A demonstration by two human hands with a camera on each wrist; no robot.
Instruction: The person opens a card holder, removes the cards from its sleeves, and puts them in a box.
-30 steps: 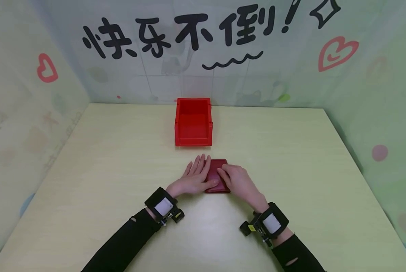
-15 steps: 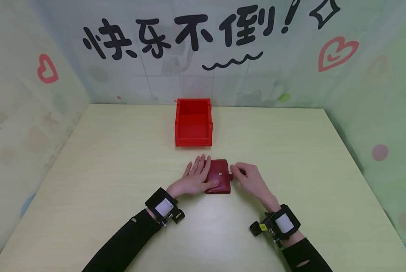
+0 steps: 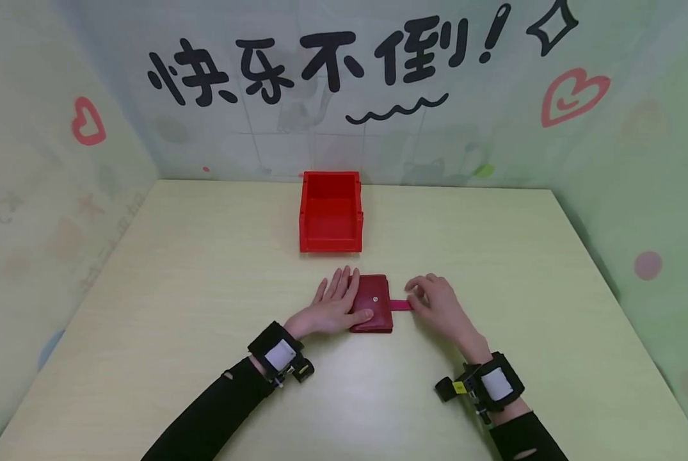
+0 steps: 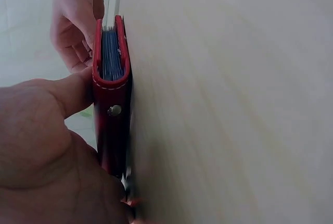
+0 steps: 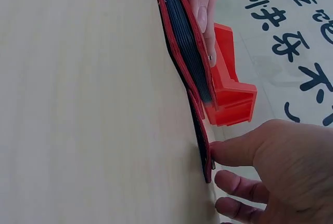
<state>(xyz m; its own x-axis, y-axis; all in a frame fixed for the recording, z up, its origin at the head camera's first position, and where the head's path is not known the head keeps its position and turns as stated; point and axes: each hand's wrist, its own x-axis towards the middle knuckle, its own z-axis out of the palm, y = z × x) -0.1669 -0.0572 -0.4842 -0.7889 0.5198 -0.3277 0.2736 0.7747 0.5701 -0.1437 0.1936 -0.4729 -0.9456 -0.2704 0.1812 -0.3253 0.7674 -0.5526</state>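
Note:
A dark red snap wallet (image 3: 375,306) lies shut on the pale table (image 3: 205,269) near its middle. My left hand (image 3: 336,299) lies flat against the wallet's left side, fingers straight, thumb resting on the cover beside the snap stud. The wallet's strap (image 3: 400,305) sticks out flat to the right, unsnapped. My right hand (image 3: 420,299) pinches the strap's free end. The left wrist view shows the wallet (image 4: 112,99) edge-on with blue card slots inside. In the right wrist view the strap (image 5: 202,135) lies on the table under my thumb (image 5: 234,153).
An open red plastic bin (image 3: 330,211) stands just behind the wallet, toward the back wall, and also shows as the bin (image 5: 231,91) in the right wrist view. Decorated walls close the table on three sides. Bare tabletop lies to the left and right.
My right hand lifted off the wallet's cover, undid the snap and drew the strap out to the right. The left hand stayed on the wallet.

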